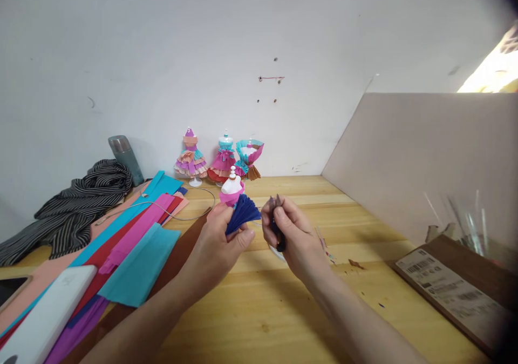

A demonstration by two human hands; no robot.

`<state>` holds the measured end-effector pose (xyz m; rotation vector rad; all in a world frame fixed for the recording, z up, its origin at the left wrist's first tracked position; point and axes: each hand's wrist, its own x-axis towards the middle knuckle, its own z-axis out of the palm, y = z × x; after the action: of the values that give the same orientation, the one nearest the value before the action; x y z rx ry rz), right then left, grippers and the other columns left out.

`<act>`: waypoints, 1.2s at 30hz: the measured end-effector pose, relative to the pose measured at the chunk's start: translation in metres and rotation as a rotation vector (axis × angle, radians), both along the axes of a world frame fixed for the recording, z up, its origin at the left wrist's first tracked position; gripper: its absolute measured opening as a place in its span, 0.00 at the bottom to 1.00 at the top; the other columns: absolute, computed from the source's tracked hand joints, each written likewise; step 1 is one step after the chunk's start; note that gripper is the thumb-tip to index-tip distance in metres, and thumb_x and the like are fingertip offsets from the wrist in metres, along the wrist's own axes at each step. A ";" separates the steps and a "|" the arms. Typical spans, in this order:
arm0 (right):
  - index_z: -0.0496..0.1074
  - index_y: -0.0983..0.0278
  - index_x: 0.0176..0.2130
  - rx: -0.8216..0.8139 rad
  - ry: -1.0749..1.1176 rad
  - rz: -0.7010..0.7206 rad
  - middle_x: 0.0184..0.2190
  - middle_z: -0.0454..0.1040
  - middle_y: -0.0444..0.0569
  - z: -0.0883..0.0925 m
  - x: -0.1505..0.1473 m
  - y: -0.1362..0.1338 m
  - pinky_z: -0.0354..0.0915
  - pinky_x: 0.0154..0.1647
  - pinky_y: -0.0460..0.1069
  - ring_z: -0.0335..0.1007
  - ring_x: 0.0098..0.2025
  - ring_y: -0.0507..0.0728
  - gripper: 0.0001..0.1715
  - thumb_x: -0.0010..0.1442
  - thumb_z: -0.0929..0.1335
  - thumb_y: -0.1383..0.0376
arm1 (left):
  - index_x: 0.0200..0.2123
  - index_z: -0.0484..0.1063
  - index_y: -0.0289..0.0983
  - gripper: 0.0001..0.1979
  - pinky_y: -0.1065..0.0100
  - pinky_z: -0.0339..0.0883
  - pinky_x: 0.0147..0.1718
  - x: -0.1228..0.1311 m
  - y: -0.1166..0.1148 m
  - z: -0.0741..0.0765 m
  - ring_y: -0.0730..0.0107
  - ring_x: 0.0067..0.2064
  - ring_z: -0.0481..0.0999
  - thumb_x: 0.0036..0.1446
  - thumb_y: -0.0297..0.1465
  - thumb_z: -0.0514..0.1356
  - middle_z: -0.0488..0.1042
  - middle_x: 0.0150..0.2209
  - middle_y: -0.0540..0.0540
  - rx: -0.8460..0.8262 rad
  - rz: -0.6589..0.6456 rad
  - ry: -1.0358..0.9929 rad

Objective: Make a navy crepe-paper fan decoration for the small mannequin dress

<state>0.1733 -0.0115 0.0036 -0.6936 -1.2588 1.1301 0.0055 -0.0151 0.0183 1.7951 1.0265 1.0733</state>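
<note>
A fan of pleated dark blue crepe paper is gripped between the thumb and fingers of my left hand. To its right, my right hand is closed around small black snips, their two pointed tips upward and slightly apart. The snips and the paper do not touch. Just behind my left hand stands a small white dress form with pink paper round its lower part. My hands hide its base, and a white round edge shows partly under my right hand.
Several dressed miniature forms line the wall. Coloured crepe sheets, a white box-like object, striped cloth and a flask lie or stand left. At right are a labelled cardboard piece and paper scraps.
</note>
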 end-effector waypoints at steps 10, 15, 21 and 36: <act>0.71 0.64 0.29 -0.041 0.083 -0.065 0.27 0.69 0.43 0.011 0.009 0.010 0.51 0.20 0.45 0.57 0.18 0.45 0.12 0.53 0.73 0.58 | 0.35 0.73 0.36 0.08 0.65 0.64 0.35 0.000 0.001 -0.004 0.63 0.37 0.69 0.60 0.34 0.57 0.71 0.34 0.45 0.116 0.048 0.090; 0.71 0.61 0.36 -0.053 0.095 -0.021 0.26 0.64 0.39 0.020 0.020 0.012 0.48 0.19 0.45 0.53 0.17 0.45 0.09 0.54 0.71 0.62 | 0.36 0.73 0.36 0.09 0.66 0.64 0.37 0.001 0.001 -0.004 0.63 0.38 0.69 0.60 0.35 0.57 0.70 0.34 0.45 0.116 0.034 0.076; 0.59 0.51 0.63 -0.055 0.005 -0.015 0.27 0.66 0.38 0.027 0.027 0.008 0.50 0.18 0.46 0.52 0.17 0.46 0.37 0.56 0.69 0.62 | 0.35 0.71 0.36 0.10 0.63 0.63 0.39 0.003 -0.001 -0.001 0.61 0.39 0.66 0.62 0.35 0.54 0.67 0.34 0.45 0.138 0.033 0.199; 0.66 0.49 0.62 0.076 -0.475 0.035 0.49 0.73 0.48 0.019 0.020 -0.007 0.59 0.20 0.44 0.53 0.21 0.44 0.45 0.48 0.77 0.67 | 0.31 0.62 0.39 0.13 0.51 0.60 0.47 0.004 -0.006 -0.004 0.55 0.43 0.67 0.66 0.36 0.45 0.69 0.35 0.43 0.266 0.054 0.411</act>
<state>0.1935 -0.0181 0.0227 -0.9187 -1.7091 0.9684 0.0092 -0.0212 0.0148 2.2795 1.2215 0.9254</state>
